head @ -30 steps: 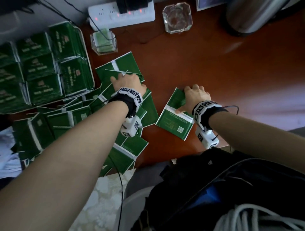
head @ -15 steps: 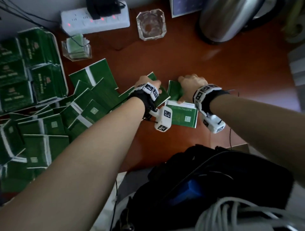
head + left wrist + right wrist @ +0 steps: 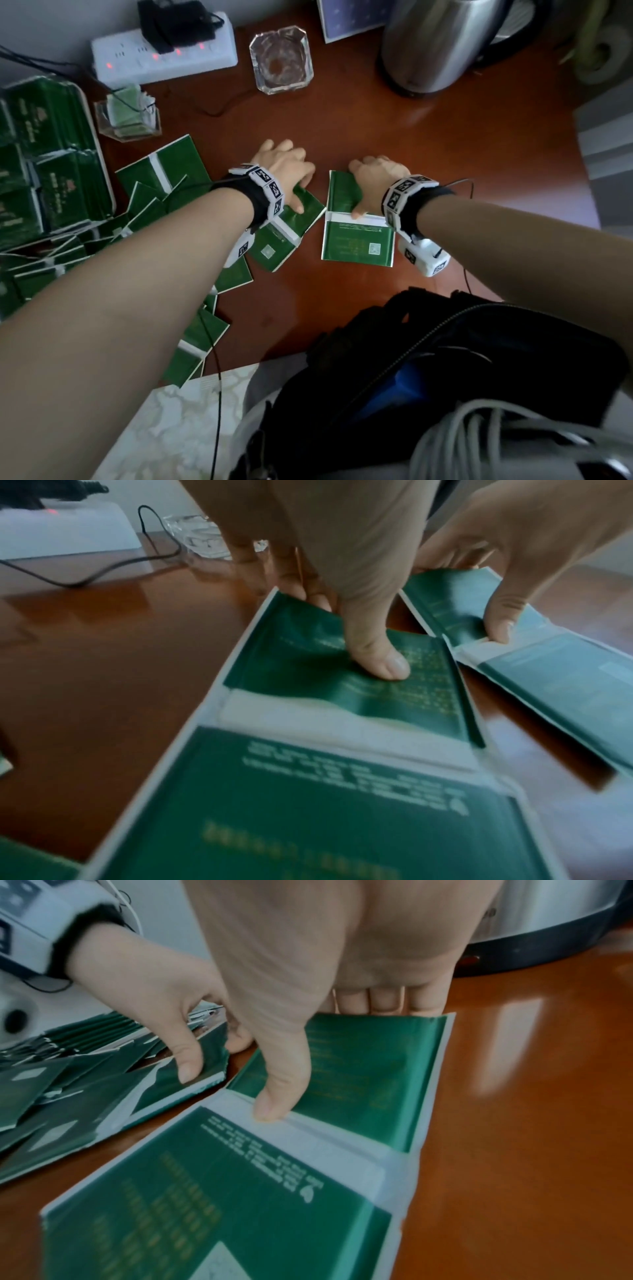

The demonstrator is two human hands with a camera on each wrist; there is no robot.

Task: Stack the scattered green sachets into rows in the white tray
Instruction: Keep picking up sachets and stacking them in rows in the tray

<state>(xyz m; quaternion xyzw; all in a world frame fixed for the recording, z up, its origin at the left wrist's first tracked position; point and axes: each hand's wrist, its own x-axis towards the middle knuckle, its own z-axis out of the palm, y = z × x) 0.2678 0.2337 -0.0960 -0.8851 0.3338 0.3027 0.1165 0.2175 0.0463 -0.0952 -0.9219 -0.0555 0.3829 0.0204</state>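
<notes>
I am gathering: my left hand (image 3: 286,171) is pinching one flat green foil sachet (image 3: 291,222), my right hand (image 3: 376,178) another (image 3: 356,236), both on the tabletop (image 3: 445,144). Next, probably carrying them to the white tray (image 3: 102,164).

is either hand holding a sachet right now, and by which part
Yes, both. The left hand pinches one green sachet at its far end; the right hand pinches another sachet at its far half.

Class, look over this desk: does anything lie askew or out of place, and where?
Yes. Loose green sachets sprawl overlapping at odd angles beside the white tray, some overhanging the table's near edge. The sachet under the left hand lies skewed; the right hand's sachet lies squarer.
</notes>
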